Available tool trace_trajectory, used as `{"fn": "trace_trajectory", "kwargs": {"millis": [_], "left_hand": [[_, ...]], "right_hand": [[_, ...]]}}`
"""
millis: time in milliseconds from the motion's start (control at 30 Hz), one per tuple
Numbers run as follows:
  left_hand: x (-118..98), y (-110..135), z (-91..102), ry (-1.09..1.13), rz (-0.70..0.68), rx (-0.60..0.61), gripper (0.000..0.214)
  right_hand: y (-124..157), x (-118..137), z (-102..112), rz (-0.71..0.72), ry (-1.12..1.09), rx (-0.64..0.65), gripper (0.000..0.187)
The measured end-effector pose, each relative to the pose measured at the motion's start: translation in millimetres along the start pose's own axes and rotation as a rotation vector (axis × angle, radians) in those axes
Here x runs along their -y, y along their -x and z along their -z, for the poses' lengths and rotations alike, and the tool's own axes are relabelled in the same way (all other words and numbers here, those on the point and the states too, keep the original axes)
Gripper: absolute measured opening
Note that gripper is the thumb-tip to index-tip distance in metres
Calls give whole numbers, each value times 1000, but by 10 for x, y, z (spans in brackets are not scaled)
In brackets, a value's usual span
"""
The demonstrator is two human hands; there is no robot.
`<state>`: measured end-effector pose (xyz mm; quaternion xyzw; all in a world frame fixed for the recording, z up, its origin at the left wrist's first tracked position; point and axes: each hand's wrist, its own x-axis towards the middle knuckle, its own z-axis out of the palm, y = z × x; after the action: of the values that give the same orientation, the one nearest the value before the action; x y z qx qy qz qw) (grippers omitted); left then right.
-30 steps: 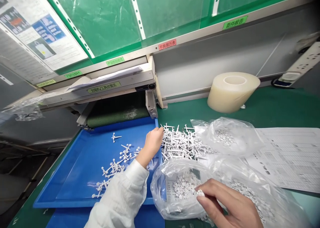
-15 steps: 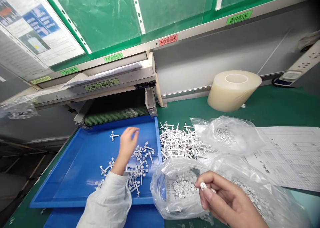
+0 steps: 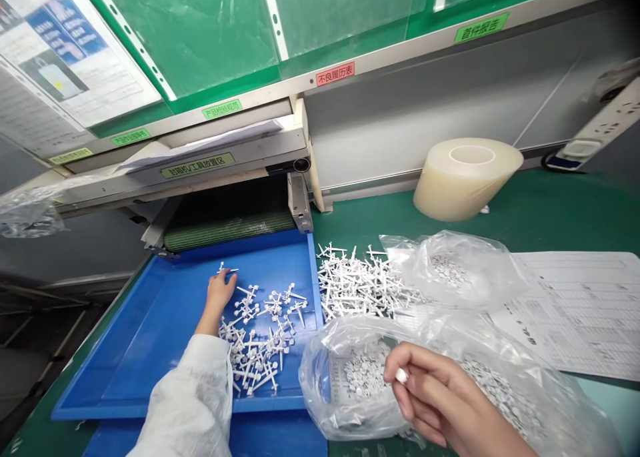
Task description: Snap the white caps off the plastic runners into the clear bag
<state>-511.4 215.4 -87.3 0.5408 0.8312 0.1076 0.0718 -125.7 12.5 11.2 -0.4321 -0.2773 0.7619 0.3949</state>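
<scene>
Right hand (image 3: pixel 437 393) pinches a white plastic piece (image 3: pixel 401 375) — left hand (image 3: pixel 219 293) by sprues (image 3: pixel 253 357).

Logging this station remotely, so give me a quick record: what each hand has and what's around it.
left hand: open, over the blue tray, beside white moulded sprues
right hand: pinching a small white piece
nearby: clear plastic bag of white pieces
rest: film roll, printed sheet

Right hand (image 3: pixel 437 397) pinches a small white plastic piece (image 3: pixel 401 375).
</scene>
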Motion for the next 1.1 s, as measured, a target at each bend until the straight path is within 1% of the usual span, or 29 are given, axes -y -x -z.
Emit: {"fn": "trace_trajectory", "kwargs": {"millis": [67,167,267,367,433,533,600,667,700,767,900,1000,1100], "left_hand": [[7,-44,-47,-10,-9,69,28],[21,-84,-72,-15,-15,114,27],[35,-98,-65,-10,-21,123,26],[50,-81,-48,-1,-22,99,25],[60,-52,-37,4,-10,45,25],[56,-12,-19,4,37,-120,26],[33,-11,-10,1,67,-238,30],[-4,-42,-10,5,64,-295,35],[-24,-67,-14,8,48,-289,36],[-61,-126,-33,14,0,-226,34],[-78,-206,-77,24,-70,-79,28],[-33,-206,-75,48,-56,-27,27],[39,-174,-13,102,-30,1,26]], "right_hand": [[-50,-29,17,-20,-13,1,23],[-97,-63,52,-43,6,-3,35],[-100,-70,82,-48,39,7,39],[-77,-66,93,-66,41,10,40],[-64,-73,96,-72,63,-6,43],[-61,-101,115,-26,181,-30,45],[-73,-119,136,8,281,-13,43],[-93,-122,152,47,350,23,35],[-104,-117,154,70,367,30,31],[-122,-99,149,93,358,40,27],[-128,-89,126,19,283,86,38],[-112,-138,113,-6,238,107,43],[-87,-195,109,-24,232,150,46]]}}
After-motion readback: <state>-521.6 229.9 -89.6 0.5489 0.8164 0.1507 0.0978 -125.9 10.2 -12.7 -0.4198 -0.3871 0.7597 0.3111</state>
